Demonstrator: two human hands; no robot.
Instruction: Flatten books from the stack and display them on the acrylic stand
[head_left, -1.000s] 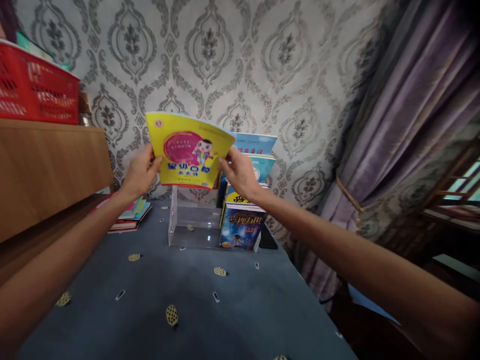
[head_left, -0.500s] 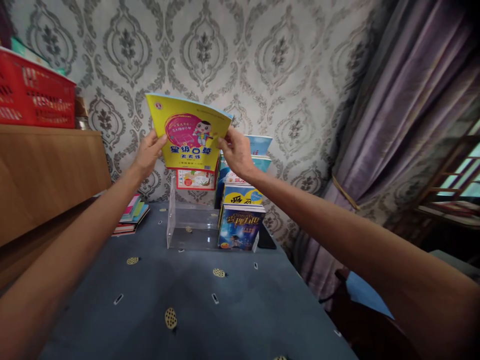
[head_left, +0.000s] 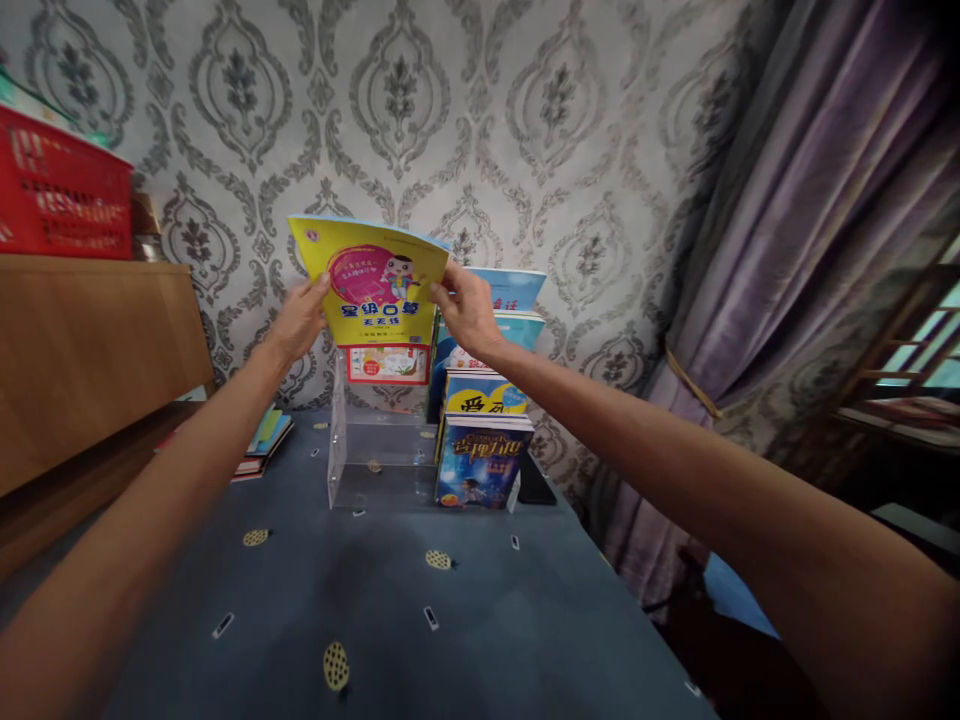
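Observation:
Both hands hold a thin yellow booklet [head_left: 375, 285] upright above a clear acrylic tiered stand [head_left: 375, 450]. My left hand [head_left: 300, 320] grips its left edge and my right hand [head_left: 465, 310] pinches its right edge. Just under the booklet, a red-bordered book [head_left: 388, 365] shows at the back of the stand's left side. The right side of the stand carries a stepped row of books, with a dark blue one [head_left: 484, 465] in front, a yellow one [head_left: 484, 395] behind it and light blue ones [head_left: 517, 290] at the top.
The stand sits on a table with a blue patterned cloth [head_left: 390, 600], against a damask wall. A flat pile of books [head_left: 262, 440] lies left of it. A wooden cabinet [head_left: 90, 350] carries a red basket [head_left: 60, 195]. Purple curtains [head_left: 787, 250] hang at the right.
The yellow booklet rose and tilted upright, uncovering the red-bordered book behind it, then came down a little toward the stand. Both hands kept their grip throughout.

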